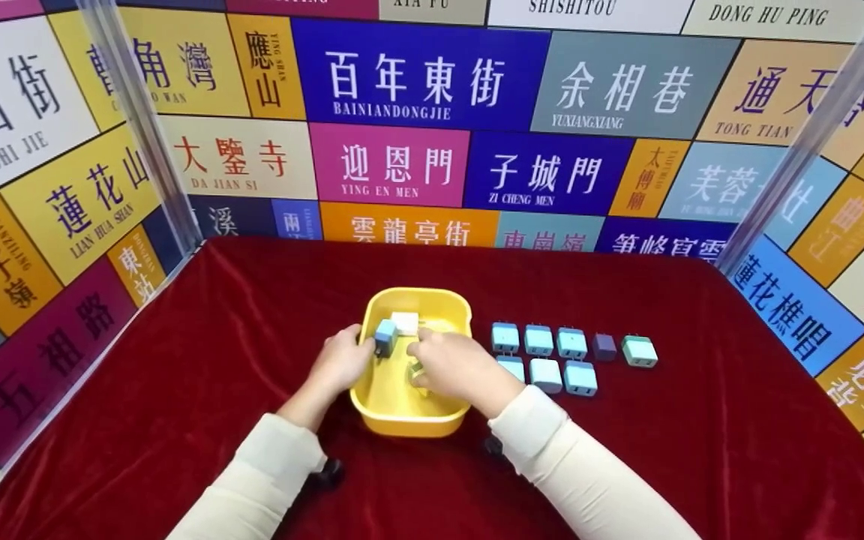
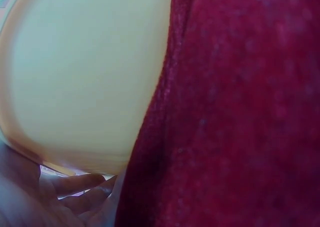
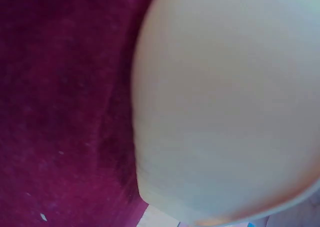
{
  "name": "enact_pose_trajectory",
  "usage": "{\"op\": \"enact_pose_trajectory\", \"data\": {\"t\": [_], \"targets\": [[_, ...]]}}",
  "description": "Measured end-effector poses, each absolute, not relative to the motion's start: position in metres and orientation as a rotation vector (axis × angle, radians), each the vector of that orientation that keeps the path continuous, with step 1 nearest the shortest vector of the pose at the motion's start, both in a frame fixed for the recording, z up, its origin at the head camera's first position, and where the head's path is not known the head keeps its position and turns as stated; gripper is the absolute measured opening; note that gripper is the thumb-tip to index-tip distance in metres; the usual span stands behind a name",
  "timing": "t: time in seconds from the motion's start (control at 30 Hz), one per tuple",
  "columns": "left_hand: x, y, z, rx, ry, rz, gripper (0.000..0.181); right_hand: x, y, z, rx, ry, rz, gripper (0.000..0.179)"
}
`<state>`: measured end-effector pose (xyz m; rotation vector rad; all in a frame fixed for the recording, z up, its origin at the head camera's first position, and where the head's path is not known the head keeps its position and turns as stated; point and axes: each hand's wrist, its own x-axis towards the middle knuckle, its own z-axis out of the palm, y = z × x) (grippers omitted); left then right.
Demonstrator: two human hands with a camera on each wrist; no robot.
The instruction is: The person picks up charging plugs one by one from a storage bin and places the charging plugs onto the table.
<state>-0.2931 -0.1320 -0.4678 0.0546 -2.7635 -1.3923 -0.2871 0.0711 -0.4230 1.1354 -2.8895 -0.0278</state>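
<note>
A yellow plastic basin (image 1: 409,426) stands on the red cloth. My left hand (image 1: 343,360) grips its left rim; in the left wrist view, fingers (image 2: 80,187) curl against the outer wall. Inside the basin, my right hand (image 1: 458,367) reaches down and pinches a small greenish charger plug (image 1: 416,373), mostly hidden by the fingers. A blue charger plug (image 1: 385,335) with dark prongs lies by the basin's left wall, next to a white one (image 1: 405,322). The right wrist view is filled mostly by the basin's outer wall (image 3: 225,97).
Right of the basin, charger plugs stand in two rows: several light blue ones (image 1: 538,339), a whitish one (image 1: 545,375), a dark purple one (image 1: 604,346) and a green one (image 1: 639,350). Red velvet cloth (image 1: 252,300) covers the table; panels with street names stand behind.
</note>
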Motion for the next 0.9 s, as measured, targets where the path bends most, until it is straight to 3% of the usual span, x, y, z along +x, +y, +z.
{"op": "enact_pose_trajectory", "data": {"t": [0.23, 0.53, 0.9], "targets": [[-0.295, -0.133, -0.471, 0.047, -2.757, -1.39, 0.035, -0.286, 0.072, -0.424, 1.158, -2.84, -0.065, 0.058], [-0.295, -0.133, -0.468, 0.053, -2.766, -1.39, 0.034, -0.282, 0.078, -0.417, 1.271, -2.824, -0.033, 0.029], [-0.295, -0.133, -0.469, 0.063, -2.762, -1.405, 0.035, -0.283, 0.084, -0.42, 1.301, -2.822, 0.04, 0.029]]}}
